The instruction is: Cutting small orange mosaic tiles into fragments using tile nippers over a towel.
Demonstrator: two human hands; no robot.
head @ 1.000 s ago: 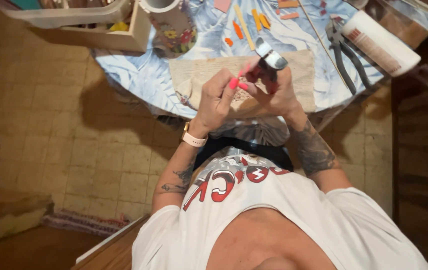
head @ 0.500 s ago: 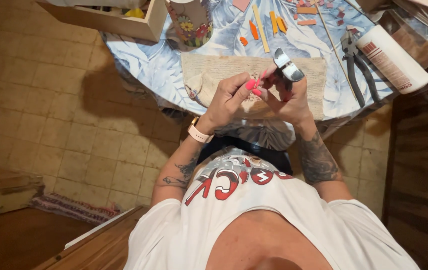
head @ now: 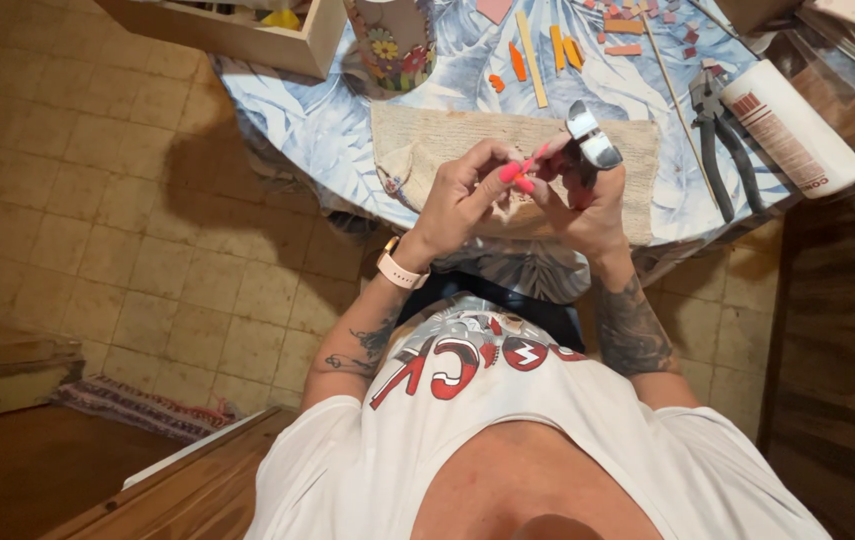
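Wooden box (head: 248, 35), vase (head: 393, 40) cut by top edge; nipper (head: 593, 140) handles hidden in right hand (head: 588, 205).

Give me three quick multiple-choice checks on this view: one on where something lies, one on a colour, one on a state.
1. Where do the loose pliers lie?
A. on the table beside the white bottle
B. on the floor
C. in the wooden box

2. What colour is the small piece pinched by the left hand?
A. blue
B. pink-red
C. green

3. How is the metal-headed tool in the right hand?
A. lying on the cloth
B. held up above the cloth
C. hanging on the wall

Key: 1 A, both lie at the table's right edge. 2 B, it matches the nails. 3 B, fingers wrap it.
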